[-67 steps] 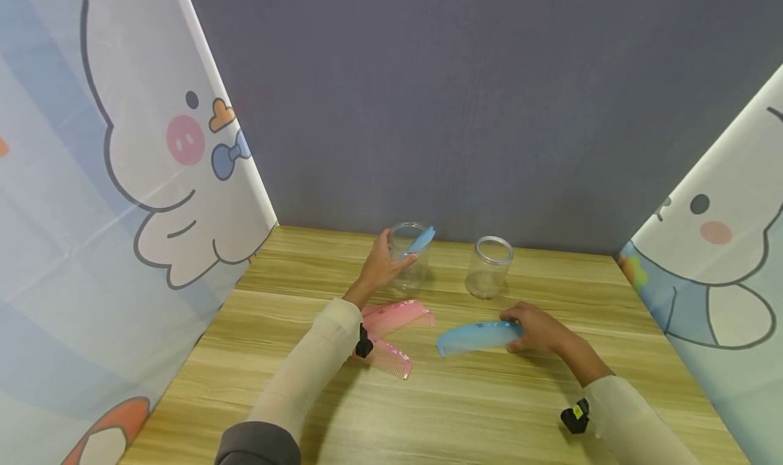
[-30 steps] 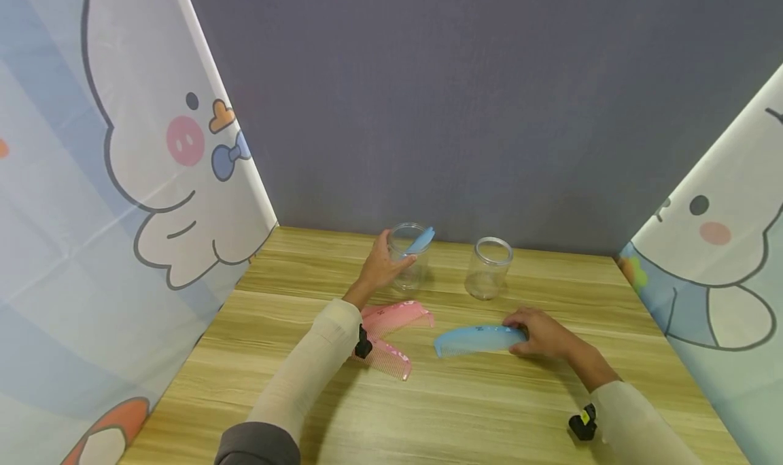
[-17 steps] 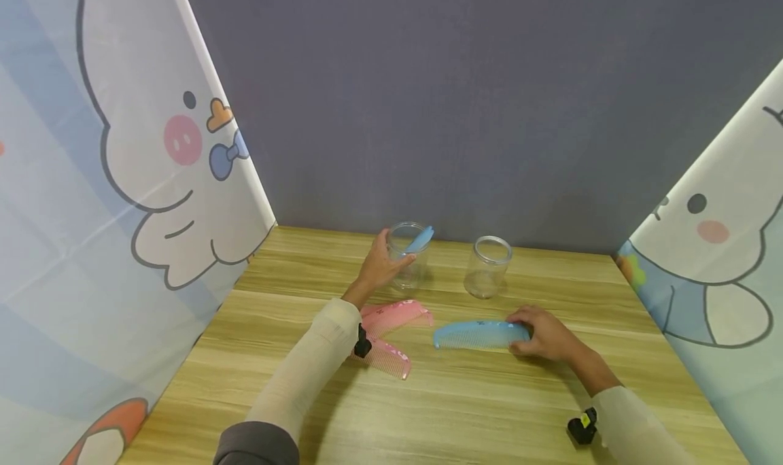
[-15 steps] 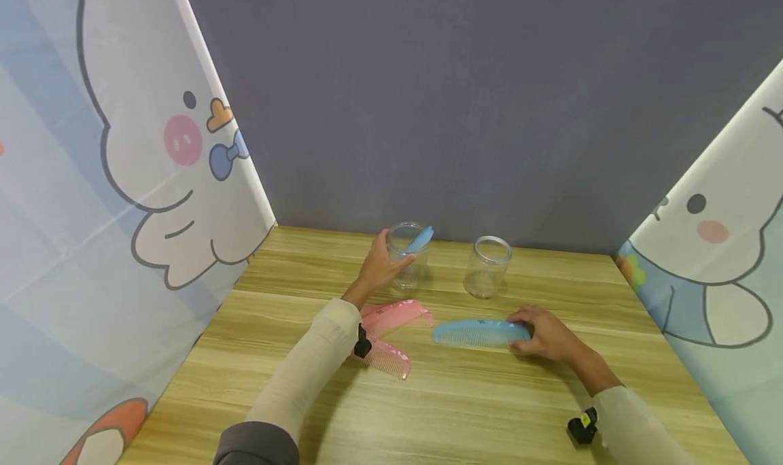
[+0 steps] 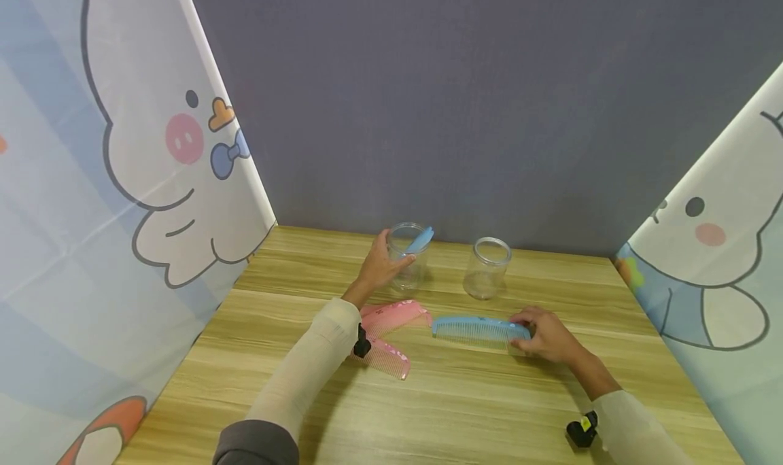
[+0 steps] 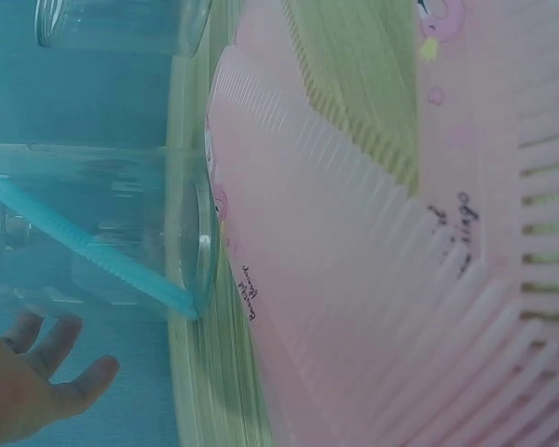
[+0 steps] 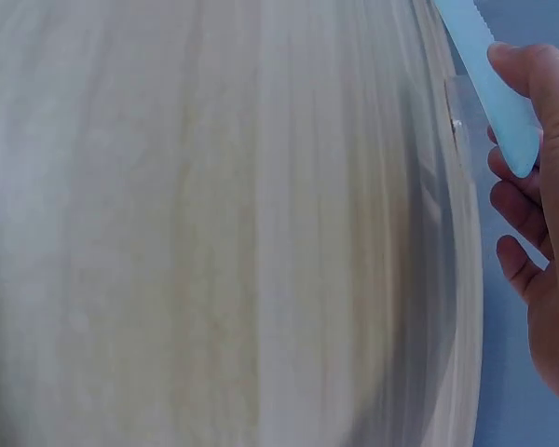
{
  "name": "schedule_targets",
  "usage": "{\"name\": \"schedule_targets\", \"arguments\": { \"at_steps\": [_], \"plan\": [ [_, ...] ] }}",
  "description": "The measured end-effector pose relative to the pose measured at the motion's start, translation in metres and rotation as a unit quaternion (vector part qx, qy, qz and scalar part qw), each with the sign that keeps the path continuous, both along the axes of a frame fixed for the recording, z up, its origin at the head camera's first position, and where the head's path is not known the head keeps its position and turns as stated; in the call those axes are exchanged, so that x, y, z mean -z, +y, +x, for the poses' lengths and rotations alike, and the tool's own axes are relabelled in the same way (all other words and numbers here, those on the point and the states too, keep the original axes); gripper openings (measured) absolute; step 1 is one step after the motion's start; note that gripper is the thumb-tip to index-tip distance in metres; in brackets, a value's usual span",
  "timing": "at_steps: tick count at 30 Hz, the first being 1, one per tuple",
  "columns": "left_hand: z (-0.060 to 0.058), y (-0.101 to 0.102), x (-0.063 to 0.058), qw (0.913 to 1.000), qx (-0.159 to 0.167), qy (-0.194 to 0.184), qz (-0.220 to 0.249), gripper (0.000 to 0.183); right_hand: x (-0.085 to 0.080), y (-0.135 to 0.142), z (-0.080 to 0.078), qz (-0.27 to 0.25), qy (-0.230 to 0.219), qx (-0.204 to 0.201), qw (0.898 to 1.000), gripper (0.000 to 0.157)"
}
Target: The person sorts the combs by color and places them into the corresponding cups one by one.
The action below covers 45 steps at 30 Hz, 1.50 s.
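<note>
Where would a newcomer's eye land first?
Likely on the big white cartoon figure on the left wall. Then the blue comb pinched in the right hand, right of the pink combs. Farther back, the left hand holds a clear jar with another blue comb inside.

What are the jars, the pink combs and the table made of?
The jars look like clear, shiny plastic, because they're see-through with bright glints, but they might be glass. The pink combs seem to be smooth plastic: milky pink, with thin, even teeth and printed writing. The table looks like smooth wood with streaky grain, though that could be a printed pattern.
</note>
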<state>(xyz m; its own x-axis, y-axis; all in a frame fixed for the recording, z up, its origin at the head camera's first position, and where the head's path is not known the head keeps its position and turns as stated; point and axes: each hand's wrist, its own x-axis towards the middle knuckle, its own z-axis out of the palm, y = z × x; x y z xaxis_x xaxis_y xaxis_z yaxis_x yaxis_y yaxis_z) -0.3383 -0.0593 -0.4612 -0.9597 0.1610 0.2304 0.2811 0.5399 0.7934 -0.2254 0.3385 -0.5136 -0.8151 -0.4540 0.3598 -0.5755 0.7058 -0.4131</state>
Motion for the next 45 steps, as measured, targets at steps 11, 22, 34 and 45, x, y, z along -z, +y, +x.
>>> {"name": "schedule_targets", "arguments": {
  "at_steps": [11, 22, 34, 45],
  "plan": [
    [-0.001, 0.000, 0.004, 0.9999, 0.001, 0.008, 0.009, 0.096, -0.012, -0.004, -0.005, -0.004, 0.030, 0.001, 1.000, 0.038],
    [-0.001, 0.001, 0.004, 0.9996, 0.007, 0.018, 0.019, 0.094, -0.029, -0.005, -0.016, -0.021, 0.077, -0.025, 0.996, 0.038],
    [-0.003, 0.000, 0.003, 0.9994, 0.011, 0.024, 0.021, 0.092, -0.055, -0.004, -0.025, -0.013, 0.110, -0.012, 0.994, 0.040],
    [-0.001, 0.000, 0.002, 0.9998, 0.002, 0.013, 0.013, 0.094, -0.072, -0.008, -0.031, -0.026, 0.137, -0.008, 0.990, 0.039]
  ]
}}
